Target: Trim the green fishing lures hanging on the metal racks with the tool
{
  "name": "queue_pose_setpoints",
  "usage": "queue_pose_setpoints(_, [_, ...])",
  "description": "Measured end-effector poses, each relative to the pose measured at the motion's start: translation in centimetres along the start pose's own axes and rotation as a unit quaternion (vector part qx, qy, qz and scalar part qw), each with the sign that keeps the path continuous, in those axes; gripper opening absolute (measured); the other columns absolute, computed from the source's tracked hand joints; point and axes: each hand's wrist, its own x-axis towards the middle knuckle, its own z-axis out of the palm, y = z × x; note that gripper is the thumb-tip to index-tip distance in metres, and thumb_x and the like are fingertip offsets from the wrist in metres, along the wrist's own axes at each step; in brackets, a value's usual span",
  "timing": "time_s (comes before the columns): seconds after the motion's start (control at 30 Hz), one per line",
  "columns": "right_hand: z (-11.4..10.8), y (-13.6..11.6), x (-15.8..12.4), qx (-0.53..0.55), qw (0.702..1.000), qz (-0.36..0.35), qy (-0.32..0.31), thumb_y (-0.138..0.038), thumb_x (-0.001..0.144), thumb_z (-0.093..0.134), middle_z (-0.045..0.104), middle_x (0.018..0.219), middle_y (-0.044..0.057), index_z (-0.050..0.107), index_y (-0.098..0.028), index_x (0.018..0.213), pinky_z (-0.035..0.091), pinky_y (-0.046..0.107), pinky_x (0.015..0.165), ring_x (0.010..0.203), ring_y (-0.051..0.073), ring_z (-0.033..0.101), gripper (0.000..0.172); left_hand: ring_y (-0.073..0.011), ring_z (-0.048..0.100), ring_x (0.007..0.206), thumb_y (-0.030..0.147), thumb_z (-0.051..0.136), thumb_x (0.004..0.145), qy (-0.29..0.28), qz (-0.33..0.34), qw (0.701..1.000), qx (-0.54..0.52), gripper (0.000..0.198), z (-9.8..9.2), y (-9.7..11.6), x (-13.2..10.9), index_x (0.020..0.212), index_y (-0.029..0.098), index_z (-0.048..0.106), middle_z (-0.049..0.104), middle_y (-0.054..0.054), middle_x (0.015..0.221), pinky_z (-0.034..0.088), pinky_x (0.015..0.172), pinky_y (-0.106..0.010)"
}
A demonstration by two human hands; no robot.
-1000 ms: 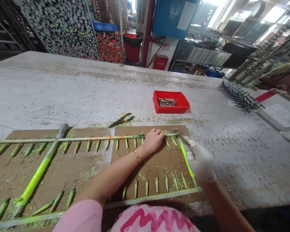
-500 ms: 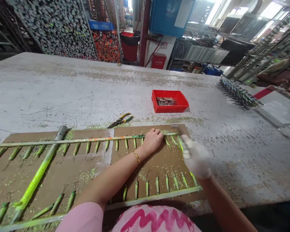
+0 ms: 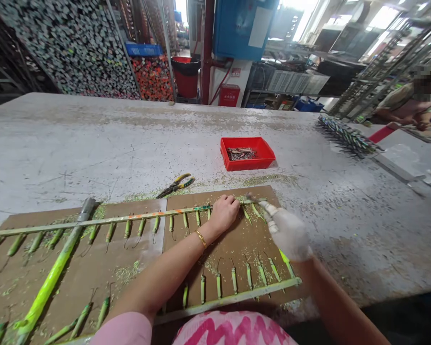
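Note:
A yellow-green frame bar [image 3: 179, 211] runs across brown cardboard [image 3: 215, 266]. Several slim green pieces, some ending in thin wire hooks, hang from it, such as one green piece [image 3: 156, 224]. My bare left hand [image 3: 225, 211], a gold bracelet at its wrist, is closed over the bar near its right end. Just right of it, my white-gloved right hand [image 3: 290, 232] is closed around a slender tool whose grey tip [image 3: 251, 197] is at the bar. The tool's kind is blurred. A lower frame bar [image 3: 237, 295] carries more green pieces, their wires pointing away from me.
Yellow-handled pliers [image 3: 175, 185] lie beyond the cardboard. Farther off stands a red bin [image 3: 247, 165] with small metal parts. A bright yellow tube [image 3: 50, 273] crosses the frame at left. Green chips litter the table [image 3: 93, 143]. Another person [image 3: 405, 105] is at the far right.
The view has shifted slightly. My right hand has moved left toward my left hand, bringing the tool tip closer along the bar. My left hand keeps its place on the bar.

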Motion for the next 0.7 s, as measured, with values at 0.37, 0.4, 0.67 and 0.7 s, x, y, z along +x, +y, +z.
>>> queue_pose_setpoints(0.37, [0.41, 0.02, -0.11, 0.016, 0.999, 0.052, -0.001, -0.020, 0.096, 0.048, 0.069, 0.085, 0.003, 0.058, -0.027, 0.142, 0.035, 0.028, 0.067, 0.074, 0.017, 0.060, 0.048, -0.0229, 0.057, 0.091, 0.027, 0.049, 0.103, -0.011, -0.016, 1.000, 0.018, 0.025, -0.55, -0.18, 0.17, 0.091, 0.021, 0.070, 0.068, -0.009, 0.096, 0.044, 0.071, -0.032])
queue_pose_setpoints(0.4, [0.32, 0.01, -0.12, 0.011, 0.996, 0.084, 0.020, -0.022, 0.097, 0.048, 0.070, 0.086, 0.004, 0.058, -0.026, 0.142, 0.036, 0.028, 0.068, 0.075, 0.018, 0.060, 0.047, -0.0228, 0.057, 0.092, 0.027, 0.049, 0.103, -0.014, -0.016, 1.000, 0.018, 0.025, -0.64, -0.16, 0.18, 0.092, 0.021, 0.070, 0.068, -0.009, 0.097, 0.044, 0.072, -0.032])
queue_pose_setpoints(0.67, [0.48, -0.11, -0.11, -0.019, 0.999, -0.002, -0.039, -0.019, 0.094, 0.050, 0.068, 0.083, 0.003, 0.057, -0.028, 0.144, 0.032, 0.030, 0.065, 0.071, 0.018, 0.059, 0.051, -0.0227, 0.057, 0.092, 0.027, 0.049, 0.103, -0.019, -0.020, 0.999, 0.018, 0.025, -0.74, -0.18, 0.18, 0.091, 0.021, 0.070, 0.068, -0.009, 0.095, 0.045, 0.074, -0.033])
queue_pose_setpoints(0.7, [0.49, -0.07, -0.17, -0.021, 0.999, 0.022, -0.022, -0.021, 0.096, 0.048, 0.069, 0.085, 0.004, 0.055, -0.026, 0.146, 0.033, 0.030, 0.066, 0.074, 0.018, 0.059, 0.051, -0.0227, 0.057, 0.092, 0.028, 0.049, 0.103, -0.018, -0.018, 0.999, 0.020, 0.025, -0.71, -0.19, 0.16, 0.091, 0.021, 0.070, 0.068, -0.009, 0.095, 0.045, 0.075, -0.033])
